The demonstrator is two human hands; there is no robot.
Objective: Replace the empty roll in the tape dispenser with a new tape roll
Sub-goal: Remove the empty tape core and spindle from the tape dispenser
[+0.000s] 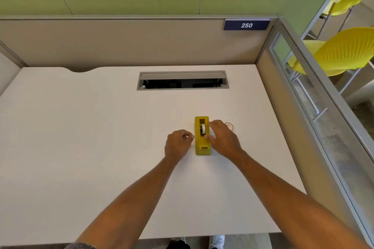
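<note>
A yellow tape dispenser [202,147] lies on the white desk [101,137], right of centre. A white roll [203,129] sits in its well. My right hand [222,139] rests against the dispenser's right side, thumb and fingers touching its edge. My left hand [178,143] hovers just left of the dispenser with fingers curled loosely, holding nothing. A clear tape roll [229,125] lies flat on the desk behind my right hand, partly hidden by it.
A grey cable hatch [183,80] is set in the desk's far middle. Beige partition walls [121,42] close the back and right sides. Yellow chairs [340,52] stand beyond the right glass panel. A sign reading 250 [246,25] hangs at the back.
</note>
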